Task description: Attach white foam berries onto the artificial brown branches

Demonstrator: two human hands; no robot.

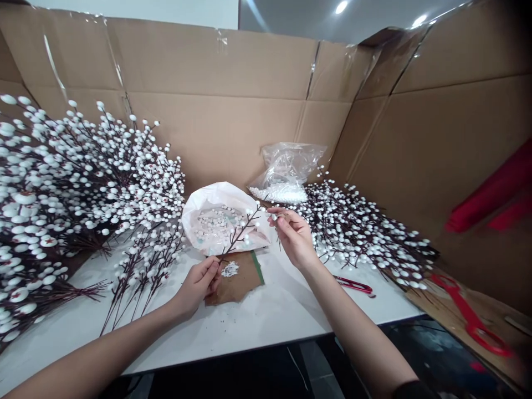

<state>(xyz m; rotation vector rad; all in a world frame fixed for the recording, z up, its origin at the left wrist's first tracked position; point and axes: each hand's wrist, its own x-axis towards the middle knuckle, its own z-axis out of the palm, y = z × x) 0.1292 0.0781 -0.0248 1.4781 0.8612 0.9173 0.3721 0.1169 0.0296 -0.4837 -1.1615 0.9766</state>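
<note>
My left hand point(201, 282) is closed round the lower stem of a dark artificial berry branch point(240, 233), which slants up to the right. A few white berries sit on the twigs of this branch. Close to its upper tip, my right hand point(294, 233) pinches a small white berry point(274, 216), partly hidden by the fingers. Behind the branch lies an open white bag point(194, 208) of loose white berries. Below it, a piece of brown cardboard point(245, 288) carries a smear of white glue point(230, 269).
Bunches of white-berry branches point(83, 160) pile up at left, with loose stems point(143, 266) beside them. More branches point(361, 227) lie at right, near a clear bag point(286, 172) of white beads. A red-handled cutter point(353, 285) rests on the white table point(282, 316); cardboard walls point(208, 127) enclose it.
</note>
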